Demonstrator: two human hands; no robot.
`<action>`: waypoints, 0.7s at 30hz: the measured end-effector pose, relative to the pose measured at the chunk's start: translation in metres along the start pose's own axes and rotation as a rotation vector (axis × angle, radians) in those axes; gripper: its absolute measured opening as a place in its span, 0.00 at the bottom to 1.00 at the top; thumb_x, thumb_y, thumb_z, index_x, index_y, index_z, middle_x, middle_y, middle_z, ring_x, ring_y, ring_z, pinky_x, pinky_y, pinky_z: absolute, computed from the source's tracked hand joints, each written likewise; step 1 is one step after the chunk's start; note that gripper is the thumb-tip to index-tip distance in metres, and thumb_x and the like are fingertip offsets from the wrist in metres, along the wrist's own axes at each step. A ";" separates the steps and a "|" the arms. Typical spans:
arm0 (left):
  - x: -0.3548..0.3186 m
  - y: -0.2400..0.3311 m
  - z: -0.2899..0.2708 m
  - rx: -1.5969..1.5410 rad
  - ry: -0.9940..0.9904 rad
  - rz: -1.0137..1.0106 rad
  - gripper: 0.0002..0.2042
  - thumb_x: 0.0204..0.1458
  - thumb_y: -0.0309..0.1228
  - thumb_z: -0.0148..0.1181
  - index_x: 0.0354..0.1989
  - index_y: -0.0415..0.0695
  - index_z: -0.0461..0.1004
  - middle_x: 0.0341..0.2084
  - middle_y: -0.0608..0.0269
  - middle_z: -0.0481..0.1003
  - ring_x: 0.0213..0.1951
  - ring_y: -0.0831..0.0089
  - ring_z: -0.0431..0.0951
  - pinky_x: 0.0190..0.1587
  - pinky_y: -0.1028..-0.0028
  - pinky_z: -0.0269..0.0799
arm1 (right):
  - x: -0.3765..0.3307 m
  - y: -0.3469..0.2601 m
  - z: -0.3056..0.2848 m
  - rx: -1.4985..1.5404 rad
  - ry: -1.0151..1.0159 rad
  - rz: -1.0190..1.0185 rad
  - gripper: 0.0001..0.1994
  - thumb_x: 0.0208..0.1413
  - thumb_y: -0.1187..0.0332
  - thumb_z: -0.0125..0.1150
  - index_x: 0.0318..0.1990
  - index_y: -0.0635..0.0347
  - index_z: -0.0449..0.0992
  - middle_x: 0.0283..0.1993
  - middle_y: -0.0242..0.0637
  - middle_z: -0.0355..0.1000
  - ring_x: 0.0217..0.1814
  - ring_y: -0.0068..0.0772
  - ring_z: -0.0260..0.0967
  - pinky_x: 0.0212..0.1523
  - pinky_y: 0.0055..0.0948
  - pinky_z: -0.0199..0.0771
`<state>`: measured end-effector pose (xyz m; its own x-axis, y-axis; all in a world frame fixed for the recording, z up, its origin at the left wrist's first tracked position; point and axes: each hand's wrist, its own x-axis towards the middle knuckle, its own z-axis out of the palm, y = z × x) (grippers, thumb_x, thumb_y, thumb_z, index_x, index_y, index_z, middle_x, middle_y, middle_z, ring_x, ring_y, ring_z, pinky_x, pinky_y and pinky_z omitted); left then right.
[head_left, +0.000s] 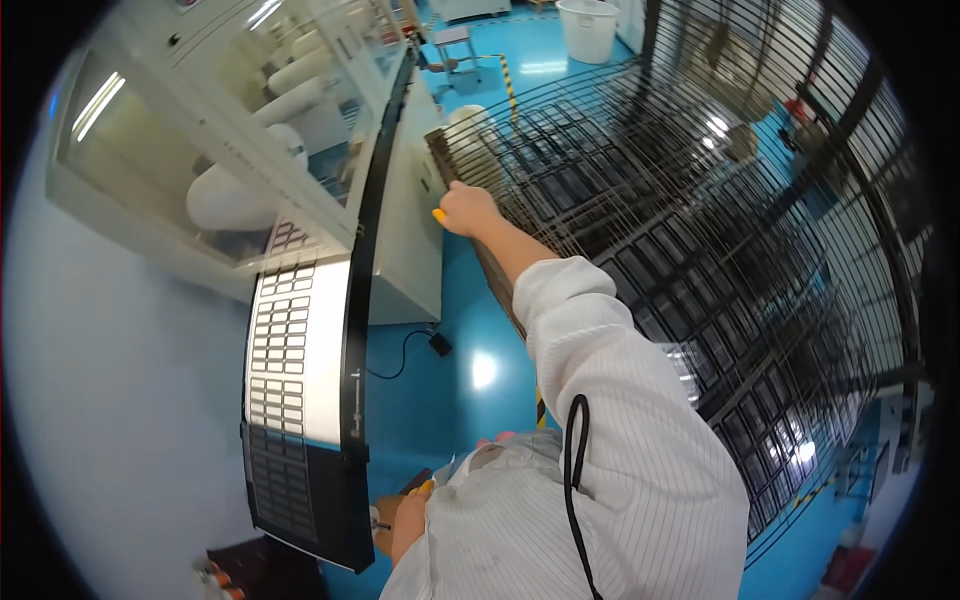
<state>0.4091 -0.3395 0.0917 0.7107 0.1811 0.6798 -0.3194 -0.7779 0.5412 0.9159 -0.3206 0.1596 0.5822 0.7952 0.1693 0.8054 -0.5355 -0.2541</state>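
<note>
Rack (652, 45) fills the right side of the view, its wire shelves fanned out. Well left of the rack is the machine (390, 225), with a printed sheet (280, 350) lying on its belt; a rack pulled too far over could knock the belt's frame and shift that sheet. Between machine and rack a cable (400, 352) curls on the floor (485, 400), ending in a black box (440, 345); a foot or the rack's base could snag it, since that gap is narrow. Below and left of the rack, the left hand (408, 522) sits beside the belt's near end, fingers bent; I cannot tell whether its grip has hold of anything. Should it slip in toward the belt's end, fingers could be pinched. Right hand (468, 208) is on the rack's left edge, its grip curled closed about it, though the underside is hidden. With the arm stretched out, that grip could slide, or a one-sided pull could twist the rack. Dark sheets (690, 280) seem to lie on the wires; a jolt could slide or scratch them.
</note>
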 end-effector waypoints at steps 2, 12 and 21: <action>0.000 -0.009 -0.001 0.091 -0.276 -0.213 0.13 0.49 0.31 0.47 0.40 0.42 0.72 0.33 0.47 0.73 0.37 0.52 0.73 0.39 0.63 0.69 | 0.000 -0.003 -0.001 0.006 -0.022 0.027 0.17 0.51 0.55 0.50 0.32 0.61 0.77 0.38 0.41 0.68 0.42 0.38 0.67 0.39 0.38 0.71; 0.061 -0.061 -0.021 0.388 -0.853 -0.821 0.12 0.49 0.31 0.47 0.41 0.41 0.70 0.32 0.47 0.72 0.37 0.54 0.73 0.38 0.61 0.69 | 0.009 -0.002 0.009 -0.006 0.067 -0.013 0.17 0.48 0.53 0.53 0.27 0.59 0.76 0.37 0.45 0.67 0.37 0.43 0.69 0.37 0.39 0.71; 0.129 -0.174 -0.036 0.442 -1.021 -0.554 0.15 0.52 0.37 0.46 0.39 0.39 0.69 0.31 0.51 0.72 0.35 0.56 0.73 0.35 0.61 0.69 | 0.005 -0.033 -0.011 -0.024 0.056 -0.023 0.17 0.49 0.56 0.52 0.21 0.60 0.76 0.28 0.39 0.69 0.37 0.39 0.66 0.33 0.37 0.69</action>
<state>0.5339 -0.1592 0.1036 0.9081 0.1529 -0.3898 0.2766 -0.9180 0.2843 0.8935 -0.3027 0.1795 0.5687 0.7903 0.2282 0.8204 -0.5247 -0.2273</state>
